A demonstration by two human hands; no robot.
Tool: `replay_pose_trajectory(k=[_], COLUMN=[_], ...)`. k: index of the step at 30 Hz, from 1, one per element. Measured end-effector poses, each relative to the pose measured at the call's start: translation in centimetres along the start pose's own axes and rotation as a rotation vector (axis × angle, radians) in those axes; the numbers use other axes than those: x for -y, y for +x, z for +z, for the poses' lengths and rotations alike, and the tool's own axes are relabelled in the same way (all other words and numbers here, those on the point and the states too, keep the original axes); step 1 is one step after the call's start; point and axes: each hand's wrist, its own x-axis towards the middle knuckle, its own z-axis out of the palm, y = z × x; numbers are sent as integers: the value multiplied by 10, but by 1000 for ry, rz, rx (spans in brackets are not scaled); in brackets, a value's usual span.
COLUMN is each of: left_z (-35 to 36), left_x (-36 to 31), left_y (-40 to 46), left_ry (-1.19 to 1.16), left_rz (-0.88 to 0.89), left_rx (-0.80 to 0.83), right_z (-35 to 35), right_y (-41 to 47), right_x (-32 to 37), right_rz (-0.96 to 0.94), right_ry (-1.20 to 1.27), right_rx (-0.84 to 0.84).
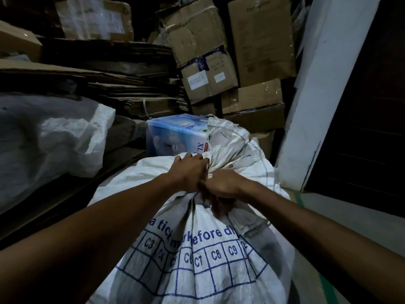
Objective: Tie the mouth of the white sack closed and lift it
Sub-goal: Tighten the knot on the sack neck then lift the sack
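Note:
A full white woven sack [197, 249] with a blue printed grid and lettering stands right in front of me. Its mouth [221, 156] is bunched into a tight neck, with loose fabric fanning out beyond it. A pale cord [232, 164] wraps that neck. My left hand [188, 172] is clenched on the gathered fabric from the left. My right hand [223, 183] is closed on the neck from the right, knuckles touching the left hand. The fingertips of both hands are hidden in the folds.
Another white sack [50, 137] lies at the left. A blue-and-white package [175, 134] sits just behind the sack. Flattened cardboard stacks [105, 71] and stacked boxes [252, 62] fill the back. A white wall edge [317, 95] and dark doorway stand at the right.

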Motion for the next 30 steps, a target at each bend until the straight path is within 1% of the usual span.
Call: replay_pose_trajectory(k=[1, 2, 4, 5, 6, 8, 10, 11, 13, 14, 15, 21, 23, 26, 27, 30], left_z=[-1, -2, -4, -5, -5, -6, -7, -5, -1, 3, 5, 12, 11, 13, 13, 6], left_x=[-1, -1, -3, -3, -3, -1, -2, -2, -4, -5, -6, 1, 10, 25, 28, 31], left_y=[-1, -2, -1, -1, -1, -2, -3, -3, -5, -6, -6, -6, -6, -10, -12, -15], left_ry=[-15, -23, -41, -57, -76, -121, -155, -162, -167, -166, -164, -133, -118, -75, -94, -214], left_rz=[-4, -4, -2, -9, -19, -58, -89, -101, -114, -107, -96, -47, 20, 132, 160, 249], left_rx=[-13, -27, -70, -95, -122, -170, -219, -241, -273, -282, -284, -337, -338, -366, -392, -441], right_z=[-3, -5, -10, -11, -13, -12, -9, -5, 6, 12, 17, 24, 21, 11, 8, 4], right_y=[1, 2, 5, 4, 3, 8, 15, 18, 26, 30, 31, 41, 45, 37, 35, 34], right_x=[-3, -5, -6, -3, -1, 0, -2, -3, 1, 2, 4, 11, 6, 3, 2, 5], right_rz=[64, 83, 28, 8, -3, -18, -6, 15, 150, 189, 199, 273, 279, 189, 158, 168], right_ry=[-22, -82, -287, -338, -368, -275, 10, 212, 589, 686, 715, 649, 528, 335, 313, 373], right_rx=[69, 90, 35, 13, 4, -25, -79, -111, -202, -234, -253, -326, -340, -312, -316, -346])
